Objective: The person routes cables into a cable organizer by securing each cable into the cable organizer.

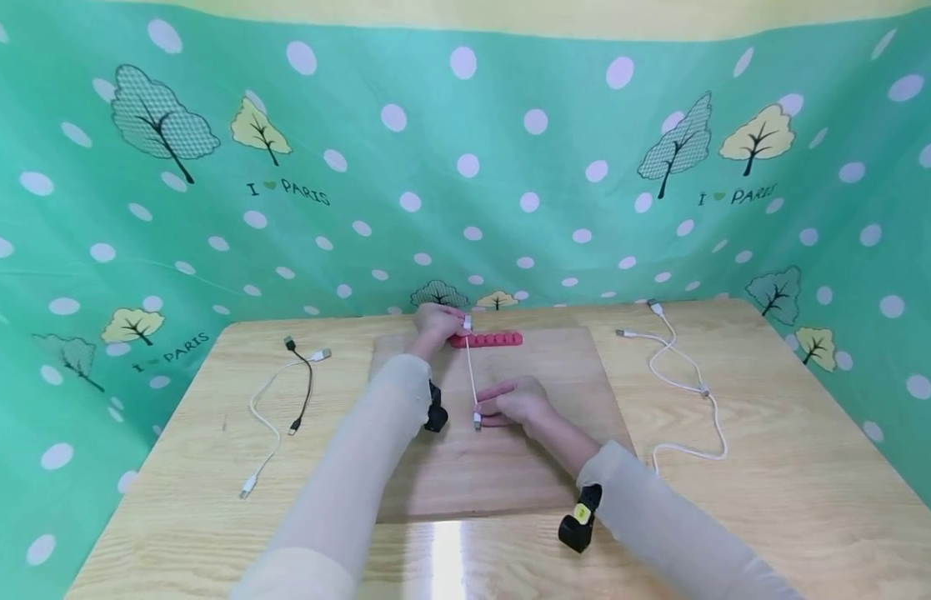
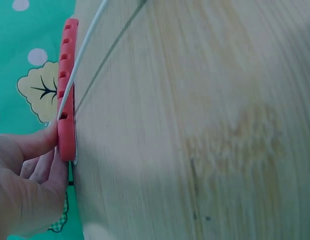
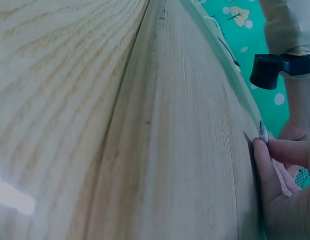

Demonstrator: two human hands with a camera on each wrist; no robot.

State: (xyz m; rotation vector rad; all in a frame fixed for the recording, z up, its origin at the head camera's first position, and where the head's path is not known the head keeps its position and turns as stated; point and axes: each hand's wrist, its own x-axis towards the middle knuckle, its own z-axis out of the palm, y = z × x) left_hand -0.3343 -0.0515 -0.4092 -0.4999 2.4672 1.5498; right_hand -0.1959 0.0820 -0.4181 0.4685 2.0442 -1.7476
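Note:
A short white charging cable (image 1: 471, 371) stretches nearly straight between my two hands and crosses the red cable holder (image 1: 495, 339) near its left end. My left hand (image 1: 437, 323) is at that end, pinching the cable by its far connector (image 1: 468, 321); its fingertips are partly hidden behind the holder in the left wrist view, where the thumb (image 2: 42, 142) lies against the holder's side. Closer to me, my right hand (image 1: 519, 400) pinches the other end between thumb and finger. The small connector (image 3: 263, 131) sticks out past those fingertips.
A wooden board (image 1: 503, 483) lies under the hands on the wooden table (image 1: 172, 467). To the left are a white cable (image 1: 266, 412) and a short black cable (image 1: 309, 387). A longer white cable (image 1: 690, 450) curves at right. Behind hangs a green dotted cloth (image 1: 435, 125).

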